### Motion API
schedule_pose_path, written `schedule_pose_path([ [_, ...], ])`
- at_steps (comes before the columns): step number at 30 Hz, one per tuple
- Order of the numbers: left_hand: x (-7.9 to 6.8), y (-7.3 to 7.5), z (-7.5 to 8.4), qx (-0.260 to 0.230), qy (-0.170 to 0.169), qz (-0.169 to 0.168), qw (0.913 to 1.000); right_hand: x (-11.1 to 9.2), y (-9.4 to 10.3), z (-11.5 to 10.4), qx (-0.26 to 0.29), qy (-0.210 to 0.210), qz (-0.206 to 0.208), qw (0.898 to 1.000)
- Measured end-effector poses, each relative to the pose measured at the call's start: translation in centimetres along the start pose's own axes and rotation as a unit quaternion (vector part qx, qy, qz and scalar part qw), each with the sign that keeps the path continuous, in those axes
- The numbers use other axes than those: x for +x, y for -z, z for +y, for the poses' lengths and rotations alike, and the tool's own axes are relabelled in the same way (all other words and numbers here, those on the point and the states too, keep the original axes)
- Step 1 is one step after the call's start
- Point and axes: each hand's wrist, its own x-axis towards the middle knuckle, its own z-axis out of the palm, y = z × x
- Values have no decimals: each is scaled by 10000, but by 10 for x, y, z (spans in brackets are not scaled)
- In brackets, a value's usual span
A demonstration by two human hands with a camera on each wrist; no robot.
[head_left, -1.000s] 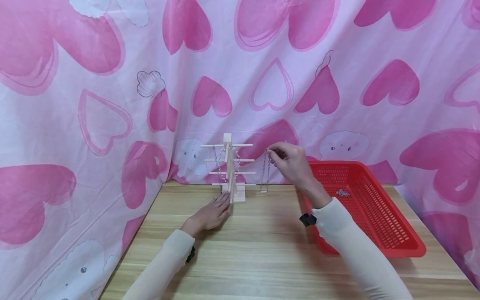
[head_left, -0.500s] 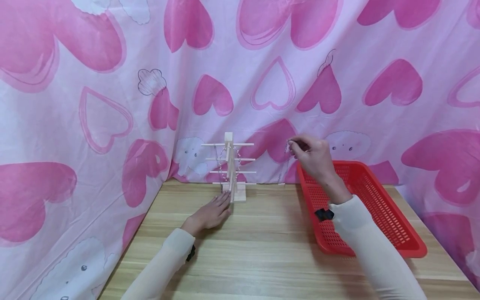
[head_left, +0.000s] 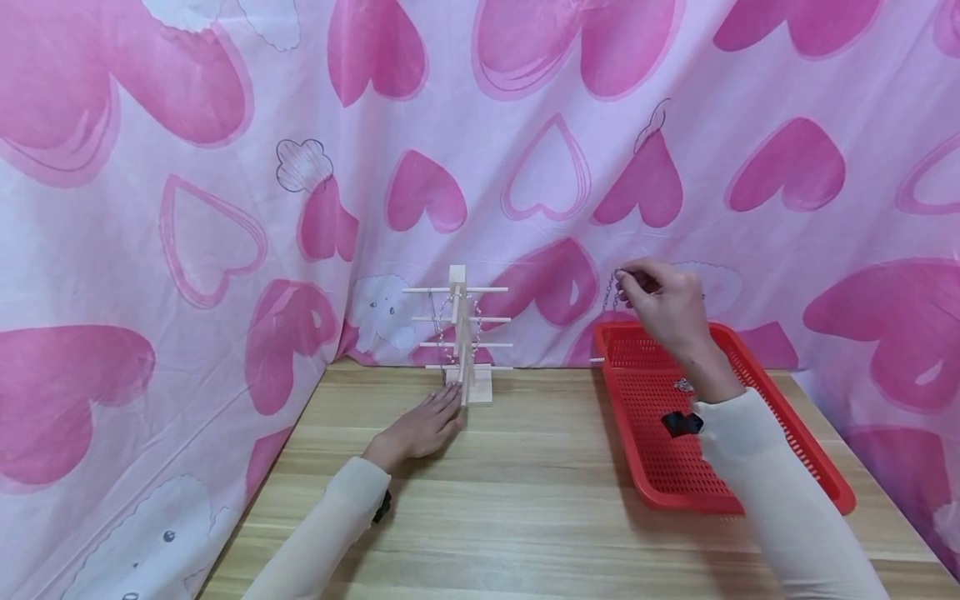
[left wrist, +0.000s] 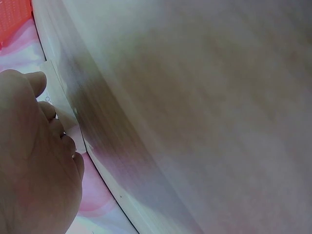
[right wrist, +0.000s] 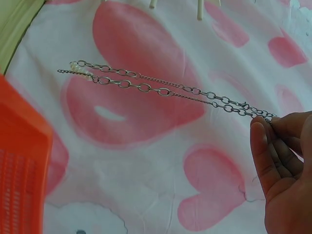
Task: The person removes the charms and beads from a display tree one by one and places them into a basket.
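My right hand (head_left: 667, 308) pinches a silver chain necklace (right wrist: 144, 87) by one end, between thumb and fingertips. In the right wrist view the chain hangs in a long narrow loop, with a short row of pearly beads (right wrist: 80, 70) at its far end. A pale wooden jewelry stand (head_left: 463, 337) with several crossbars stands at the back of the table. On its bars hang a beaded necklace (head_left: 478, 329) and a thin dark chain (head_left: 432, 304). My left hand (head_left: 416, 427) rests with straight fingers against the foot of the stand.
A red perforated plastic basket (head_left: 626, 433) stands on the right of the wooden table (head_left: 510, 500), below my right forearm. A small silvery heap (head_left: 683, 385) lies inside it. A pink heart-patterned cloth (head_left: 540, 192) hangs behind and at the left.
My right hand has moved right, away from the stand to above the basket's far left corner, carrying the necklace. The left hand has stayed at the stand's foot.
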Motion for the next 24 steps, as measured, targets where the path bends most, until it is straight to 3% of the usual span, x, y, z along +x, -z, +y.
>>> schedule_pose_path([
  [14,-3,10,7,-180,-71,-5,9998,3,20,26,-226,189,388,9988],
  [24,-3,9,7,-144,-60,-29,9999,-2,27,44,-312,90,355,9988],
])
